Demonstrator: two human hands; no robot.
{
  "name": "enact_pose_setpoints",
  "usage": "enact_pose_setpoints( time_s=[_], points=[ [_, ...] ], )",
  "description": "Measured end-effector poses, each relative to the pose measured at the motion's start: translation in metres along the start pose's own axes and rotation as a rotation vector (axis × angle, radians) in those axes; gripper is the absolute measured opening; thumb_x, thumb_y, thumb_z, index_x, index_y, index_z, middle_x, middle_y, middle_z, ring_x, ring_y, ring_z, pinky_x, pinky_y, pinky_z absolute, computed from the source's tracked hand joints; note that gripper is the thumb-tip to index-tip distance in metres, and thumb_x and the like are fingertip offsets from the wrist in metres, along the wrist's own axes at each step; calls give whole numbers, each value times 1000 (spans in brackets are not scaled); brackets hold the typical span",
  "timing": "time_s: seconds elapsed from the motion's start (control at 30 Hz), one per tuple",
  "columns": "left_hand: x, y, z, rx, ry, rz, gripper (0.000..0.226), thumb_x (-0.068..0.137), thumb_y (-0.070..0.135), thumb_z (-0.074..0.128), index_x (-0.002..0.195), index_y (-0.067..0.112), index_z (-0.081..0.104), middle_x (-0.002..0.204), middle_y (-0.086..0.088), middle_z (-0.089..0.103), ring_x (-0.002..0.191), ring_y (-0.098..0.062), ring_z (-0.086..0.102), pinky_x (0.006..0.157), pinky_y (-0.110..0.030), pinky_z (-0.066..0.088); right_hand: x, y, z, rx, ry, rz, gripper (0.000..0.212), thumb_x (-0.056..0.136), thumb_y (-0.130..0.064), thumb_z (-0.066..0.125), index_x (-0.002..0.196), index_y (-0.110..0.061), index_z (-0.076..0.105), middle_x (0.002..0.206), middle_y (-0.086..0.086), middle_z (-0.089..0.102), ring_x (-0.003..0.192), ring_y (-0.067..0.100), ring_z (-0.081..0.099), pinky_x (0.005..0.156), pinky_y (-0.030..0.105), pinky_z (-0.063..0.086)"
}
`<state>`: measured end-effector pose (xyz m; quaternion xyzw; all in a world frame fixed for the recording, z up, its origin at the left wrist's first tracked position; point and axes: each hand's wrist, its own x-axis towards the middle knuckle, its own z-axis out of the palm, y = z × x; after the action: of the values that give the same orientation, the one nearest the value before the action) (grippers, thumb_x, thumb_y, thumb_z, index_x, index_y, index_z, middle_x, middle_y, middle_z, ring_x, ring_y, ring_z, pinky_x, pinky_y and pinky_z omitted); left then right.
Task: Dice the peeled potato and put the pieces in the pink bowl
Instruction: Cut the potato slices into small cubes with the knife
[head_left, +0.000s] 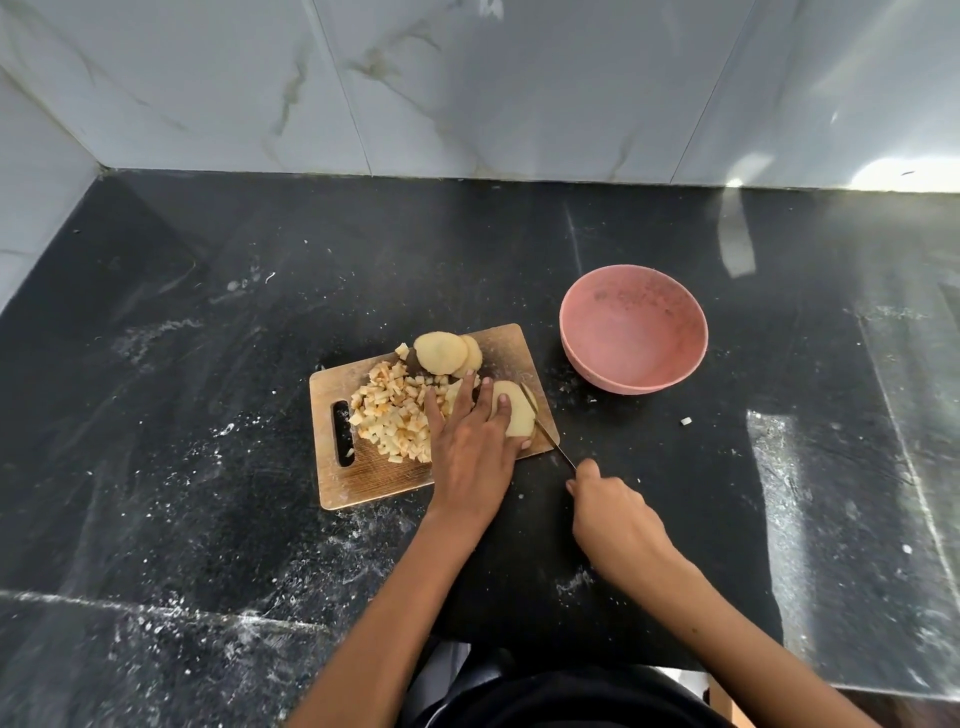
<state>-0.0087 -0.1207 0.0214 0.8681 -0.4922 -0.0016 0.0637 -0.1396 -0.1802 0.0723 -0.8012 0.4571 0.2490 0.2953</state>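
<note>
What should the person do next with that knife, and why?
Probably press the knife down through the potato piece that the left hand steadies on the board: the blade sits at its right edge, slices wait uncut, and the pink bowl holds no dice.

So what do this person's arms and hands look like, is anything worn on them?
Both forearms are bare right to the bottom of the picture, with no sleeves in view. The left hand and the right hand wear no gloves, and no rings, bracelets or watch show from this angle. The fingernails on the left hand look short and unpainted. Dark clothing shows at the bottom edge, between the arms.
</note>
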Motion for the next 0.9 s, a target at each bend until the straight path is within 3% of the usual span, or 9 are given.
enact_pose_setpoints(
  time_s=[0.1,0.2,0.27,0.4,0.53,0.6,0.73,0.9],
  points=[
    [1,-2,-2,13,7,0,46,79,41,74,117,16,68,132,-10,59,139,-29,36,113,-56,-7,-15,12,4,25,31,-45,17,105,-27,26,96,-13,31,101,14,60,94,33,58,70,37,40],
    [2,-1,-6,28,-7,-22,38,74,45,78,105,23,74,124,-8,65,137,-29,39,114,-61,6,-18,13,-2,140,134,-117,21,104,-31,27,94,-13,33,82,9,57,77,28,56,66,38,43],
    [1,-1,-8,35,-17,-43,34,75,46,76,102,25,75,123,-7,66,138,-29,39,112,-58,2,-11,5,-9,190,189,-147,20,104,-30,29,96,-13,34,74,5,53,67,22,53,61,37,41],
    [-3,0,-10,91,-42,-34,34,85,48,66,109,26,72,129,-5,63,142,-28,32,111,-55,-12,14,-15,-17,116,198,-137,15,103,-22,31,105,-9,39,97,15,61,88,33,59,67,38,42],
    [-5,2,-14,92,-77,-8,41,98,45,44,133,27,56,149,-2,43,149,-24,7,103,-53,-30,28,-28,-19,42,183,-133,25,102,-21,31,122,-8,40,111,17,59,100,34,59,71,40,43],
    [-6,2,-16,78,-101,-10,41,99,44,42,136,28,53,151,-1,40,149,-24,4,101,-53,-32,31,-33,-19,28,166,-133,30,103,-22,30,128,-8,38,113,17,59,102,33,60,74,41,46],
    [-6,1,-20,7,-104,-30,35,96,39,51,127,26,62,144,-4,48,147,-26,14,106,-56,-24,36,-40,-18,-19,151,-106,33,101,-16,36,132,-6,37,118,17,58,106,33,59,75,38,45],
    [-6,2,-20,15,-114,-21,39,101,39,39,138,30,50,153,0,36,149,-23,1,104,-56,-26,40,-50,-19,18,116,-71,37,99,-15,44,134,-3,39,123,17,57,111,33,58,83,39,48]
  ],
)
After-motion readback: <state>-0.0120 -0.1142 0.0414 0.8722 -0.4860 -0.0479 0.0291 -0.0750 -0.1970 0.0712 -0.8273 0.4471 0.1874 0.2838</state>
